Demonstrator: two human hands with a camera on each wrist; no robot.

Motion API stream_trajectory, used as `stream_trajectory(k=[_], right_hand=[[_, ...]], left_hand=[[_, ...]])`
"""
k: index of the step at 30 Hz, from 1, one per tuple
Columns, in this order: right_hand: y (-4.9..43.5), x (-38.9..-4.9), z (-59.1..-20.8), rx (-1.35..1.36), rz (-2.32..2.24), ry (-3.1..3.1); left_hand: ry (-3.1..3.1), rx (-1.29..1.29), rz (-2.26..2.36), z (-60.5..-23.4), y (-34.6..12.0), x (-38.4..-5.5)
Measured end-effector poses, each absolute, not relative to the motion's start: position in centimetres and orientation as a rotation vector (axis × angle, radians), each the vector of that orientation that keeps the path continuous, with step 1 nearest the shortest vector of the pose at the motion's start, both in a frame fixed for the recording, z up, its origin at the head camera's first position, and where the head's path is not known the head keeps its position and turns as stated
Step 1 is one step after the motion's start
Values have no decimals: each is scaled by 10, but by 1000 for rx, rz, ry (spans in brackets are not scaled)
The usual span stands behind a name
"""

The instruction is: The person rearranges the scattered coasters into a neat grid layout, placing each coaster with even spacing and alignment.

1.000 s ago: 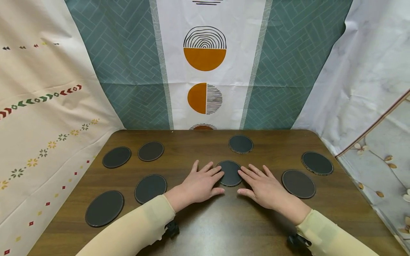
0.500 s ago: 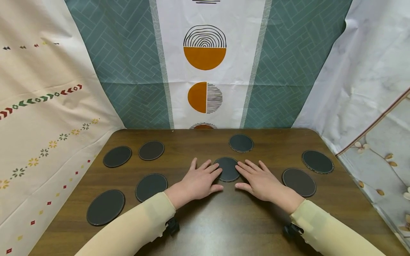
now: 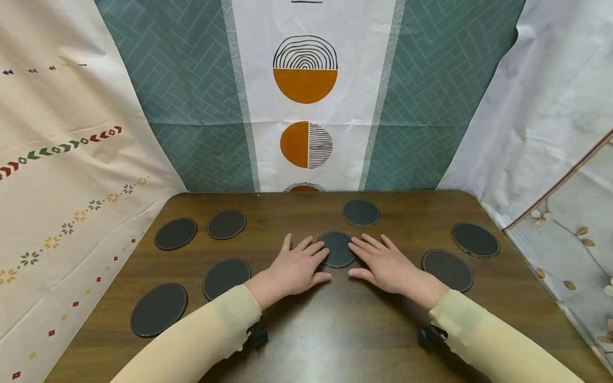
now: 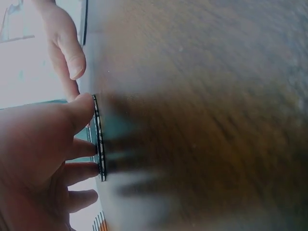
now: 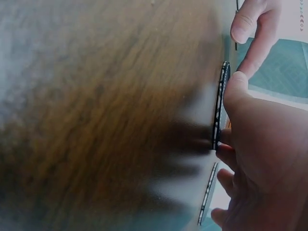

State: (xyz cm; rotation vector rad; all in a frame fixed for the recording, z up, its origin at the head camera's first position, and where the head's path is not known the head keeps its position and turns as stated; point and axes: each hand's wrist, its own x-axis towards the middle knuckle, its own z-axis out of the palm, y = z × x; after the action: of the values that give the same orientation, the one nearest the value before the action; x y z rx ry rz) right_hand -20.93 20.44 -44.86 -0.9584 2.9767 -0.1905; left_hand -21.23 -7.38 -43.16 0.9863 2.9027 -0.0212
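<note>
A round black coaster point(image 3: 337, 251) with a stitched edge lies flat at the middle of the brown table, between my two hands. My left hand point(image 3: 296, 268) has its fingers spread and fairly straight, with the fingertips at the coaster's left edge. From the other side, my right hand point(image 3: 389, 268) meets the right edge with extended fingertips. Both thumbs point inward, in front of the coaster. Seen edge-on in the left wrist view, the coaster's rim point(image 4: 99, 139) runs beside the fingers. The right wrist view shows the same rim point(image 5: 219, 106) along my right fingers.
Behind the middle coaster lies another coaster point(image 3: 361, 213). Two more, a black one point(image 3: 475, 240) and a dark brown one point(image 3: 447, 271), lie at the right. Several others, including a large one point(image 3: 159, 310), lie at the left. Patterned cloths point(image 3: 191, 106) hang around the wooden table point(image 3: 306, 330).
The middle coaster has slid a little to the left and away from me, with both hands moving along at its sides. The other coasters keep their places.
</note>
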Motion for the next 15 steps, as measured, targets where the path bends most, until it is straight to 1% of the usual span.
stream_trajectory(k=[5, 11, 15], right_hand=[[204, -212, -446, -946, -196, 3002], [201, -219, -448, -885, -187, 3031], [197, -223, -449, -853, -231, 3007]], left_hand=[[2946, 975, 49, -433, -76, -220], [2985, 862, 93, -437, -77, -235], [2951, 831, 126, -441, -74, -242]])
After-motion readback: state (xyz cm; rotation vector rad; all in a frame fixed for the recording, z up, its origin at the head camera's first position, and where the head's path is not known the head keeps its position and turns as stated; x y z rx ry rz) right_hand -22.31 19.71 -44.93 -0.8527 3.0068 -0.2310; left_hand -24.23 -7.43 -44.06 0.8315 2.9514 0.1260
